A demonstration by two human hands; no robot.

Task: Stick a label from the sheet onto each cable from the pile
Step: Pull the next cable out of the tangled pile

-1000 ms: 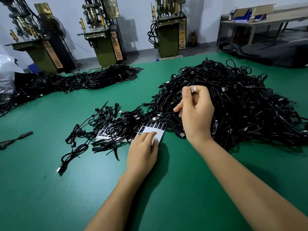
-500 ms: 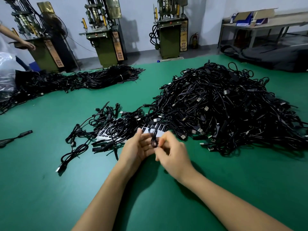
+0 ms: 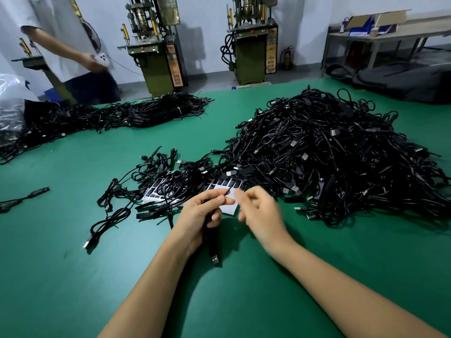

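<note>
A big pile of black cables covers the right half of the green table. The white label sheet lies in front of it, mostly under loose cables. My left hand grips one black cable, whose USB plug hangs below the palm. Its thumb and forefinger pinch the cable near the sheet's near corner. My right hand is blurred just to the right, fingers loosely curled; it appears to hold nothing.
A smaller scatter of cables lies left of the sheet. Bundled cables stretch along the far left edge. A person stands behind the table at far left, beside green machines. A single cable end lies at the left.
My right hand brought a cable down from above the pile to my left hand. My left hand left the sheet and now grips that cable; my right hand has come away. A person stepped in at far left.
</note>
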